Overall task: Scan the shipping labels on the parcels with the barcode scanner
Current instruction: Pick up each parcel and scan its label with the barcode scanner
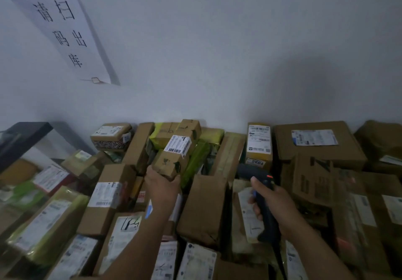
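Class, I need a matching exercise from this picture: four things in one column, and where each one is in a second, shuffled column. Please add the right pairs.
Things
1. barcode scanner
2. small brown parcel
3. paper sign
4. yellow parcel

Places
A. taped to the wall
B. held up in the left hand
C. standing on end at the back of the pile, by the wall
D. gripped in the right hand

Pairs: 1-D, 2-B, 3-A, 4-C

Matt brown cardboard parcel with paper label; matt black plastic scanner.
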`<state>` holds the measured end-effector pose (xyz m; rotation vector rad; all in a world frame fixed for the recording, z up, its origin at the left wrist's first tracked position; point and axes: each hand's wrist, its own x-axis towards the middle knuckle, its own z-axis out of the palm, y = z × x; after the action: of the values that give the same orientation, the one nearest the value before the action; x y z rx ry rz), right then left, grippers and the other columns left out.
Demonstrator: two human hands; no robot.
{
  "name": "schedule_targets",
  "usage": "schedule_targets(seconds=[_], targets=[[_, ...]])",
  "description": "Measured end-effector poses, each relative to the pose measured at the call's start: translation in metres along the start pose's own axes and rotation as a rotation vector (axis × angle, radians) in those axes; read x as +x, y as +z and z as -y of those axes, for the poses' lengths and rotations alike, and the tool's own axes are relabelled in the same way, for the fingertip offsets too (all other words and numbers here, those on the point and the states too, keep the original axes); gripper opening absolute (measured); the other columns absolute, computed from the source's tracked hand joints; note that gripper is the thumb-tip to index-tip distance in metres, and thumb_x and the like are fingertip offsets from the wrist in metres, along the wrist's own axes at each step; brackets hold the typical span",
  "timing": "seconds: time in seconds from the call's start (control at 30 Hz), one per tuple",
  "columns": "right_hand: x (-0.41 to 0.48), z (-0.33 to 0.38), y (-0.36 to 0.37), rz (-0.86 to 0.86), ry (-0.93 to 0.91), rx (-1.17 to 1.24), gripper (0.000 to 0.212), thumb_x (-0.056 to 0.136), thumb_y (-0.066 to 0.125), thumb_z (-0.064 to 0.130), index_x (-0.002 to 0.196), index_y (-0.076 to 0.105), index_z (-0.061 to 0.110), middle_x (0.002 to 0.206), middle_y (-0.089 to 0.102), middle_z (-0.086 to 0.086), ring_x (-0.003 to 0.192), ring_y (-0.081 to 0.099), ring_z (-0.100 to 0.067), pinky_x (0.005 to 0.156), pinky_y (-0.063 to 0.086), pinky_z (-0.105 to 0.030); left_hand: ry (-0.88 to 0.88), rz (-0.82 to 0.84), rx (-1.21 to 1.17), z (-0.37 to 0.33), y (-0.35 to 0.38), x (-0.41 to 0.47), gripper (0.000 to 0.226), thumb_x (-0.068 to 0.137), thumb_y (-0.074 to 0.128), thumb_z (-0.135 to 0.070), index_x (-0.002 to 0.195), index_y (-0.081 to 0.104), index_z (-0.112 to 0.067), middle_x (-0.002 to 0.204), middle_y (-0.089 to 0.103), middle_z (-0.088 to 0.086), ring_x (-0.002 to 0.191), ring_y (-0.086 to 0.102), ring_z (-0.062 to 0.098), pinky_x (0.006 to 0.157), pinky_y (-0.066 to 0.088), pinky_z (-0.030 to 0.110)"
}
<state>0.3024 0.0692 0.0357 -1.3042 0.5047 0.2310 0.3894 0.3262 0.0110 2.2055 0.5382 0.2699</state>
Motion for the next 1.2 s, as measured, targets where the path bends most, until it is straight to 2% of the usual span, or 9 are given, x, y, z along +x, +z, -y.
schedule_targets(seconds=[0.1, 0.23, 0.37, 0.47, 0.53, 0.77, 0.93, 1.03, 1.2], targets=[[0.017, 0.029, -0.005, -0.004, -0.074, 0.081, 0.041, 0.082, 0.072, 0.045, 0.082, 0.065, 0.005, 0.064, 0.064, -0.012, 0.044, 0.053, -0.019, 0.040, 0.044, -0.026, 0.134, -0.016, 0.310, -0.004, 0.008, 0.001, 0.097, 0.078, 0.080, -0.027, 0.150, 0.021, 0.002, 0.146, 0.027, 0.030, 0.133, 0.030, 0.046, 0.110, 0.031, 0.052], [0.044, 0.061, -0.005, -0.009, -0.151, -0.002, 0.043, 0.089, 0.067, 0.045, 0.078, 0.065, 0.004, 0.062, 0.065, -0.009, 0.042, 0.053, -0.016, 0.041, 0.045, -0.024, 0.323, -0.114, 0.598, -0.021, 0.023, -0.004, 0.084, 0.079, 0.076, -0.024, 0.147, 0.034, 0.002, 0.151, 0.024, 0.034, 0.145, 0.015, 0.050, 0.117, 0.006, 0.062], [0.070, 0.067, -0.001, -0.014, -0.167, -0.069, 0.047, 0.092, 0.064, 0.045, 0.072, 0.064, 0.002, 0.060, 0.063, -0.010, 0.042, 0.053, -0.017, 0.042, 0.045, -0.024, 0.708, -0.119, 0.554, -0.043, 0.054, -0.007, 0.057, 0.080, 0.068, -0.014, 0.133, 0.055, 0.001, 0.141, 0.045, 0.030, 0.137, 0.038, 0.047, 0.117, 0.021, 0.055], [0.083, 0.050, 0.002, -0.032, -0.129, -0.056, 0.042, 0.092, 0.066, 0.041, 0.081, 0.065, 0.000, 0.065, 0.065, -0.012, 0.043, 0.054, -0.016, 0.041, 0.045, -0.025, 0.639, 0.210, 0.405, -0.061, 0.085, -0.008, 0.046, 0.095, 0.059, -0.021, 0.139, 0.048, -0.015, 0.141, 0.047, 0.005, 0.130, 0.045, 0.018, 0.106, 0.039, 0.030], [0.088, 0.036, 0.002, -0.049, -0.088, -0.028, 0.041, 0.091, 0.067, 0.040, 0.084, 0.066, -0.001, 0.065, 0.065, -0.012, 0.042, 0.055, -0.016, 0.040, 0.044, -0.024, 0.587, 0.355, 0.407, -0.062, 0.111, -0.005, 0.043, 0.098, 0.055, -0.025, 0.140, 0.045, -0.021, 0.139, 0.047, -0.001, 0.123, 0.046, 0.012, 0.101, 0.041, 0.025], [0.099, 0.025, -0.021, -0.085, -0.056, 0.059, 0.044, 0.087, 0.068, 0.045, 0.086, 0.068, 0.000, 0.063, 0.067, -0.013, 0.042, 0.056, -0.018, 0.041, 0.046, -0.026, 0.272, 0.599, 0.692, -0.056, 0.169, 0.027, 0.062, 0.095, 0.061, -0.036, 0.144, 0.035, -0.007, 0.143, 0.041, 0.016, 0.124, 0.049, 0.029, 0.099, 0.041, 0.033], [0.097, 0.025, -0.023, -0.102, -0.068, 0.085, 0.044, 0.088, 0.067, 0.045, 0.083, 0.067, 0.001, 0.064, 0.066, -0.015, 0.041, 0.055, -0.019, 0.041, 0.046, -0.025, 0.114, 0.910, 0.988, -0.050, 0.180, 0.039, 0.080, 0.078, 0.065, -0.070, 0.126, 0.055, -0.007, 0.125, 0.061, 0.015, 0.112, 0.061, 0.028, 0.089, 0.050, 0.035], [0.094, 0.027, -0.020, -0.106, -0.069, 0.086, 0.042, 0.088, 0.067, 0.044, 0.081, 0.067, 0.003, 0.063, 0.065, -0.014, 0.041, 0.054, -0.018, 0.040, 0.045, -0.026, 0.143, 0.913, 1.050, -0.052, 0.184, 0.038, 0.076, 0.087, 0.060, -0.061, 0.131, 0.054, 0.001, 0.127, 0.060, 0.017, 0.118, 0.059, 0.030, 0.092, 0.050, 0.036], [0.084, 0.035, -0.018, -0.099, -0.110, 0.002, 0.039, 0.090, 0.066, 0.041, 0.082, 0.067, 0.003, 0.062, 0.066, -0.009, 0.042, 0.055, -0.016, 0.041, 0.045, -0.026, 0.150, 0.726, 0.785, -0.045, 0.173, 0.037, 0.120, 0.067, 0.076, -0.064, 0.153, 0.016, -0.005, 0.149, 0.034, 0.017, 0.131, 0.042, 0.032, 0.102, 0.044, 0.037]])
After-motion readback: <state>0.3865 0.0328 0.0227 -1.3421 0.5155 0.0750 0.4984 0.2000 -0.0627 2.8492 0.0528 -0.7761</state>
